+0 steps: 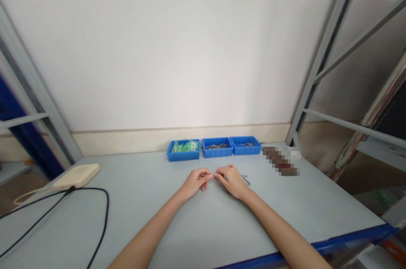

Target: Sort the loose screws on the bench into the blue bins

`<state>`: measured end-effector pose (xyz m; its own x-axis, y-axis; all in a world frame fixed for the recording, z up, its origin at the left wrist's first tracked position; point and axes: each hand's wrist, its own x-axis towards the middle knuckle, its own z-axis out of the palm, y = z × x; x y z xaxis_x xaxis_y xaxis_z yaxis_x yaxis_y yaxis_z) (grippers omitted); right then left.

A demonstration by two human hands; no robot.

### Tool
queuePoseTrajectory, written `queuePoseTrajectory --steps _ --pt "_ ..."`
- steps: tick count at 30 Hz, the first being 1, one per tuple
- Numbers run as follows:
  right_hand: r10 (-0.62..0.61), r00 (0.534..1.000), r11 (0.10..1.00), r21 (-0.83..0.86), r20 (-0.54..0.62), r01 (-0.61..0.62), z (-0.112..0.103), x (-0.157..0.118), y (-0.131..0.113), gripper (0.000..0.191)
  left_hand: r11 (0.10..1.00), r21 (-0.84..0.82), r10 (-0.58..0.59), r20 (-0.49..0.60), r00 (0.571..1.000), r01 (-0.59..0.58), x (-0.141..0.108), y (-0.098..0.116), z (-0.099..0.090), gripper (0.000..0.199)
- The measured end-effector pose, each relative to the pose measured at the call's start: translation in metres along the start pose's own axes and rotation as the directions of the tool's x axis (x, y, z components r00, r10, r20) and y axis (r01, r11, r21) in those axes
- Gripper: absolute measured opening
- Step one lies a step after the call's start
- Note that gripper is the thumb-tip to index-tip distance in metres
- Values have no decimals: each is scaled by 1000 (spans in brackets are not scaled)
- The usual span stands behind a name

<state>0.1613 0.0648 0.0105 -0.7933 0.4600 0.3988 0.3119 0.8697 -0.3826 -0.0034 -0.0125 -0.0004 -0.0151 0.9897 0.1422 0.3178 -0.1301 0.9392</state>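
Note:
My left hand (197,181) and my right hand (231,180) meet over the middle of the grey table, thumbs and forefingers pinched and fingertips nearly touching. Whatever sits between those fingertips is too small to make out. Just right of my right hand lie a few loose screws (245,180), partly hidden by it. Behind the hands stand three blue bins in a row. The left bin (184,157) holds green and clear plastic bags (185,146). Many small metal screws (217,146) fill the middle bin (218,154), and fewer lie in the right bin (247,151).
A cream-coloured box (78,175) with a pale cord sits at the table's left, beside looping black cables (107,205). A blurred-out brown item (279,161) lies at the right. Metal frame posts (304,104) rise at both sides, and a white wall stands behind.

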Motion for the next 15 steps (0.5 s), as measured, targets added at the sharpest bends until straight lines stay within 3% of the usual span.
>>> queuePoseTrajectory --steps 8,15 --pt "24 999 996 88 -24 -22 1 -1 5 23 999 -36 -13 -20 1000 12 2 -1 3 31" --pt "16 999 999 29 37 -17 0 -2 3 35 1000 -19 23 -27 999 -24 2 -5 4 34"
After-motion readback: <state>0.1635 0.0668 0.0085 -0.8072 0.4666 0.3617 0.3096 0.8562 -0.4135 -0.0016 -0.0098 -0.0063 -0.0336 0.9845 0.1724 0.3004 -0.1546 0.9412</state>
